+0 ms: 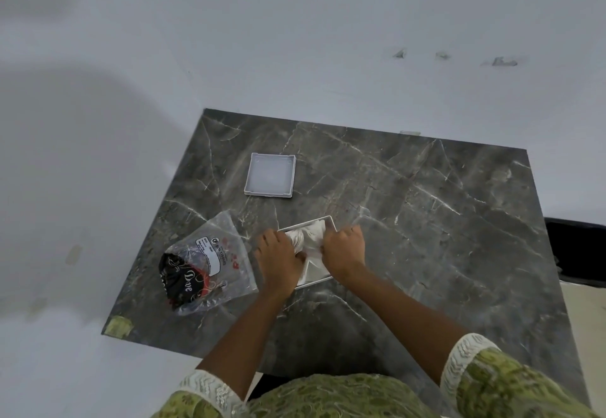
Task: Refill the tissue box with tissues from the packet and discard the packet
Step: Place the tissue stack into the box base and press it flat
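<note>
Both hands, left [278, 258] and right [344, 250], press closed grips on tissues [310, 237] inside the tissue box [314, 281]; packet [206, 263] just left of box, lid [269, 175] beyond.

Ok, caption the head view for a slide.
Both hands, left and right, press tissues into the open tissue box; emptied packet alongside.

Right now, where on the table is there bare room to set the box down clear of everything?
The right half of the table is bare, from the box to the right edge. A bare strip also runs along the near edge. The left is crowded: lid at the back, packet at the left edge, both hands in the box on the tissues.
</note>
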